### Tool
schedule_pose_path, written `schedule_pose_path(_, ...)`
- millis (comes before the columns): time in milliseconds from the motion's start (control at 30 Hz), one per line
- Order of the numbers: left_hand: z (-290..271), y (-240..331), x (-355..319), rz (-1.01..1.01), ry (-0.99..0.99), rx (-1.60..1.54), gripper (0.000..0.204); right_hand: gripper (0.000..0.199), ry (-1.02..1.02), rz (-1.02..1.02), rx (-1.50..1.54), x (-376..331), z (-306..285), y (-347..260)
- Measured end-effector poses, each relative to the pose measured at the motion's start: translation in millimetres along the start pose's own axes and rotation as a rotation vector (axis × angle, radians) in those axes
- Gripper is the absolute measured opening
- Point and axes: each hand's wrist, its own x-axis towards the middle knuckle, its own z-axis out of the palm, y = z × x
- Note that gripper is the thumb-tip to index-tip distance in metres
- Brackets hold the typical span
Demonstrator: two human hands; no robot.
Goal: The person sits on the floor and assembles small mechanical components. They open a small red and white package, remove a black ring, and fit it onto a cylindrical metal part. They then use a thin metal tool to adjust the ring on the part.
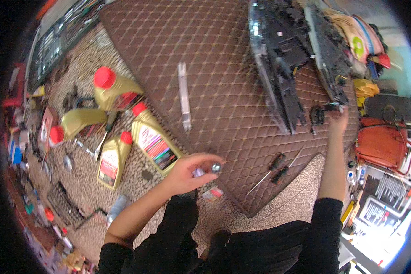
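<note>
My left hand [191,174] is curled around a small shiny round-ended piece [216,168], its kind too small to tell, above the near edge of the brown quilted mat [214,91]. My right hand [338,118] reaches out to the right side of the mat, its fingers closed on a small black part [332,107] by the lower end of a car headlight [326,59]. A second headlight [278,77] lies to its left, black housing up. Beside my right hand is another black piece [317,116]. Two screwdrivers [275,162] [282,174] rest between my hands.
A silver metal bar [184,97] lies on the mat. Gold bottles with red caps, such as one bottle [153,139], stand or lie on the pebbled floor at left. An orange-red bag [382,141] and a tool case [381,208] are at right. Another tool case [61,39] is far left.
</note>
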Motion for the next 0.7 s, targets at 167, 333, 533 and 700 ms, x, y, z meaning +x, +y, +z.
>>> schedule_pose_path(167, 18.3, 12.8, -8.1, 0.105, 0.039, -0.353, 0.044, 0.017, -0.095, 0.095, 0.394, -64.8, -5.0, -79.1)
schedule_pose_path(333, 29.3, 23.9, -16.9, 0.269, 0.064, -0.270, 0.045, 0.044, -0.367, 0.227, 0.663, -203.4, -24.5, -116.6)
schedule_pose_path(533, 38.5, 34.8, -25.6, 0.220, -0.037, -0.591, 0.048, 0.076, -0.468, 0.489, 0.885, -366.7, -14.1, -98.6)
schedule_pose_path(700, 40.2, 36.4, -27.5, 0.257, -0.031, -0.660, 0.049, 0.028, -0.571, 0.655, 1.039, -440.9, 24.1, -88.7)
